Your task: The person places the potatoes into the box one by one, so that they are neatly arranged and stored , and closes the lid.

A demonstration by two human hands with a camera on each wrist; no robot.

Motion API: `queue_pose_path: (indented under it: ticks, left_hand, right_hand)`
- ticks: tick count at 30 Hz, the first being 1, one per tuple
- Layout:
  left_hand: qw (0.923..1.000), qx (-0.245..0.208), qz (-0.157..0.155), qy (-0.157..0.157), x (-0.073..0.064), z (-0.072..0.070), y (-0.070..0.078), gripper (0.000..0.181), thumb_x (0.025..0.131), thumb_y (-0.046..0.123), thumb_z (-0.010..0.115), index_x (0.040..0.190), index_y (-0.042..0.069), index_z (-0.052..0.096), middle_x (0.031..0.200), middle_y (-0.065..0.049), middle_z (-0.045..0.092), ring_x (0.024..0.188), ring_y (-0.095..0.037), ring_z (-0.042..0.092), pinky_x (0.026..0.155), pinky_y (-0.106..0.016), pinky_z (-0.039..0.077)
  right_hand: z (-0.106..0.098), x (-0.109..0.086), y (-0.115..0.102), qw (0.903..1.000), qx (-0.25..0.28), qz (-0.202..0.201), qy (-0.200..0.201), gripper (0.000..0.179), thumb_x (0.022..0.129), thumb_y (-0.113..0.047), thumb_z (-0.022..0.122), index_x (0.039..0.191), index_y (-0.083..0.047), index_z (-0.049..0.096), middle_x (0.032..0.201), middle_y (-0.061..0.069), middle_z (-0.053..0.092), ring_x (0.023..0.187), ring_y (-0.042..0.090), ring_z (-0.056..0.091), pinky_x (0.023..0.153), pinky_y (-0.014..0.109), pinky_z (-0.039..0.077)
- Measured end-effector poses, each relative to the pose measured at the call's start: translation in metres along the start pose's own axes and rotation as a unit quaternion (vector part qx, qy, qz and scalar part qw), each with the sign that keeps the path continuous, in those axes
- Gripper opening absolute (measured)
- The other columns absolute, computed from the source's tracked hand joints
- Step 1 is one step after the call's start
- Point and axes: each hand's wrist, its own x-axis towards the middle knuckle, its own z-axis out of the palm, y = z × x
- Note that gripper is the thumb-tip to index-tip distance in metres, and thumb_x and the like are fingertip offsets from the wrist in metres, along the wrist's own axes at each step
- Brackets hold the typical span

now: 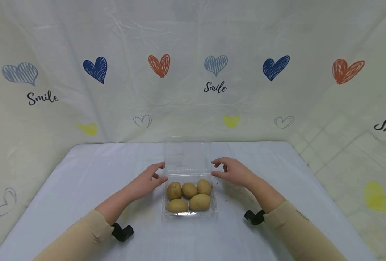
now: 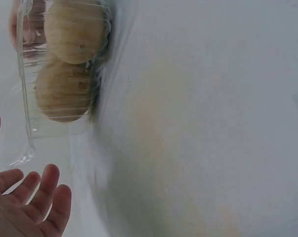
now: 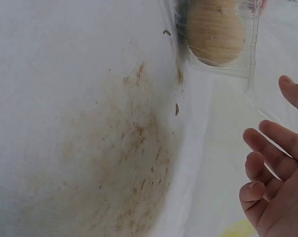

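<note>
A clear plastic clamshell box (image 1: 190, 214) stands mid-table with its hinged lid (image 1: 187, 156) raised at the back. Several potatoes (image 1: 200, 202) lie in its base in two rows. My left hand (image 1: 149, 180) is at the lid's left side, its fingertips right by the edge and nothing in its grasp. On the other side, my right hand (image 1: 233, 171) has thumb and fingers spread apart beside the lid's right edge. Both wrist views show relaxed, bent fingers, with potatoes (image 2: 62, 91) visible through the ribbed wall of the box.
A white cloth covers the table (image 1: 186, 239). Brown dirt specks (image 3: 139, 128) are scattered on it right of the box. Behind the table hangs a pale curtain (image 1: 186, 105) printed with hearts and words. Dark devices (image 1: 122, 232) sit at both wrists below the beige sleeves.
</note>
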Motion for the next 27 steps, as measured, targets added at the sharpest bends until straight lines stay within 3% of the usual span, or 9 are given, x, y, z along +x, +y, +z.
queue_pose_path:
  ticks: [12, 16, 21, 27]
  left_hand:
    - [0.9994, -0.002, 0.027, 0.019, -0.021, 0.002, 0.005, 0.065, 0.099, 0.048, 0.056, 0.153, 0.019, 0.037, 0.151, -0.001, 0.042, 0.12, -0.021, 0.053, 0.093, -0.044, 0.049]
    - [0.9992, 0.001, 0.038, 0.006, -0.031, 0.001, 0.005, 0.065, 0.098, 0.053, 0.055, 0.153, 0.023, 0.037, 0.151, 0.001, 0.041, 0.118, -0.018, 0.053, 0.094, -0.044, 0.048]
    - [0.9985, 0.014, 0.052, -0.011, -0.043, 0.001, 0.0, 0.062, 0.099, 0.045, 0.057, 0.154, 0.024, 0.036, 0.153, 0.002, 0.037, 0.117, -0.016, 0.053, 0.092, -0.043, 0.048]
    - [0.996, 0.025, 0.077, -0.038, -0.052, 0.002, -0.006, 0.081, 0.091, 0.047, 0.069, 0.157, 0.023, 0.03, 0.158, -0.002, 0.029, 0.124, -0.022, 0.049, 0.096, -0.049, 0.047]
  right_hand:
    - [-0.005, -0.018, -0.004, 0.9993, -0.004, -0.037, 0.009, 0.044, 0.092, -0.035, 0.071, 0.128, -0.012, 0.065, 0.112, 0.005, 0.067, 0.078, 0.015, 0.051, 0.065, 0.03, 0.045]
    - [-0.005, -0.026, -0.003, 0.9987, -0.013, -0.048, -0.006, 0.042, 0.091, -0.037, 0.072, 0.124, -0.011, 0.067, 0.108, 0.003, 0.067, 0.08, 0.016, 0.051, 0.066, 0.03, 0.044]
    - [-0.002, -0.035, 0.0, 0.9979, -0.027, -0.054, -0.021, 0.04, 0.091, -0.035, 0.072, 0.124, -0.013, 0.067, 0.105, -0.001, 0.066, 0.08, 0.015, 0.05, 0.066, 0.028, 0.044]
    - [-0.001, -0.043, 0.001, 0.9963, -0.03, -0.073, -0.032, 0.039, 0.091, -0.021, 0.072, 0.13, -0.019, 0.065, 0.109, -0.003, 0.066, 0.079, 0.01, 0.05, 0.066, 0.026, 0.045]
